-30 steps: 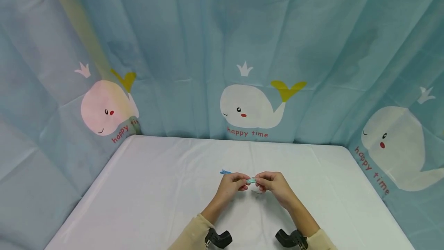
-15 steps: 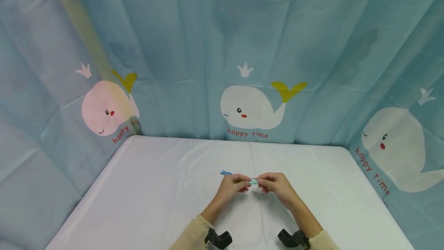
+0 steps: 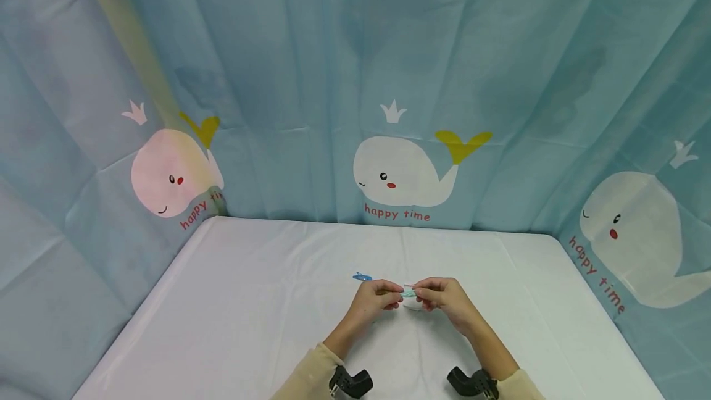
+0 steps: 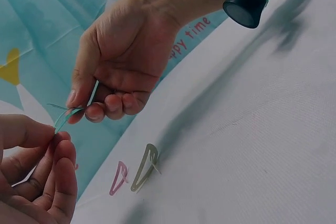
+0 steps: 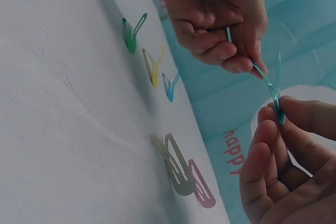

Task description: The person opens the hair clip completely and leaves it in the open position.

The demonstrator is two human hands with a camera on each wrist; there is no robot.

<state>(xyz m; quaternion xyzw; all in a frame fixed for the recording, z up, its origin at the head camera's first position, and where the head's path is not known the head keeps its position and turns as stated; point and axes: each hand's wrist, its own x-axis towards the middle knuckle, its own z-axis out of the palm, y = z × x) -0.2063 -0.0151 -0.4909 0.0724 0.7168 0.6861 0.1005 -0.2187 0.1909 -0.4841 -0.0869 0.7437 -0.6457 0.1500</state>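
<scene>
A teal snap hair clip (image 3: pixel 408 294) is stretched between both hands above the white table. My left hand (image 3: pixel 379 296) pinches one end between thumb and forefinger. At the clip's other end, my right hand (image 3: pixel 444 295) pinches with thumb and fingertips. In the right wrist view the hair clip (image 5: pixel 276 90) stands sprung apart in a V, its narrow end at the right hand (image 5: pixel 289 166). One arm of it reaches the fingertips of the left hand (image 5: pixel 215 19); the other arm sticks up free.
On the table (image 5: pixel 68 129) lie other snap clips: green (image 5: pixel 130 38), yellow (image 5: pixel 154 69) and blue (image 5: pixel 169 87) beyond the left hand, grey (image 5: pixel 181 166) and pink (image 5: pixel 202 184) beyond the right. A blue whale-print curtain (image 3: pixel 311 110) hangs behind the table.
Both hands have shifted slightly right and nearer, keeping the teal hair clip between them. The right hand moved a little more, so slightly more of the clip shows.
</scene>
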